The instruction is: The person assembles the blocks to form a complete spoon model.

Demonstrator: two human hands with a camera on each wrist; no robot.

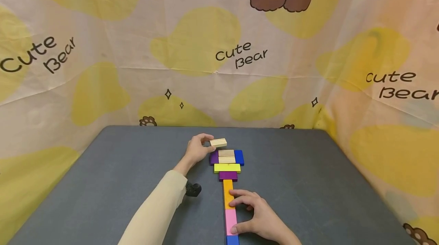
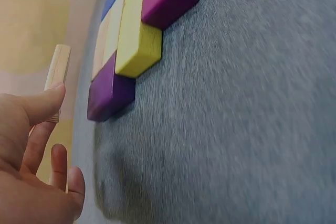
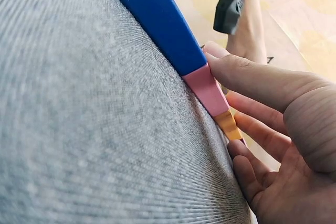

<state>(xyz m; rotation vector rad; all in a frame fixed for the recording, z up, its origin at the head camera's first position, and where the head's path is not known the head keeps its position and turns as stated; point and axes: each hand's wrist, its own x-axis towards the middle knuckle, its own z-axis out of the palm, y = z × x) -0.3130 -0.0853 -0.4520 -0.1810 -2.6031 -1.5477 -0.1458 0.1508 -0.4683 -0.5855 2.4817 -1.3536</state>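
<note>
My left hand (image 1: 197, 148) pinches a plain wooden block (image 1: 218, 143) between thumb and fingers, raised just beyond the far end of a row of blocks. That end has a purple block (image 2: 111, 92), two plain wooden blocks (image 1: 226, 156) side by side, and a blue block (image 1: 239, 157). Nearer to me lie a yellow block (image 1: 227, 168) crosswise and a magenta-purple block (image 1: 228, 176). My right hand (image 1: 258, 214) rests along the row's right side, its fingertips on the orange block (image 1: 228, 193) and its thumb on the pink block (image 1: 231, 221).
Another blue block (image 3: 157, 22) continues the row at the near end. Everything lies on a dark grey table (image 1: 137, 195). A printed cloth (image 1: 192, 47) hangs behind and at both sides. A small black device (image 1: 193, 189) sits at the left wrist, below the cream sleeve (image 1: 161, 207).
</note>
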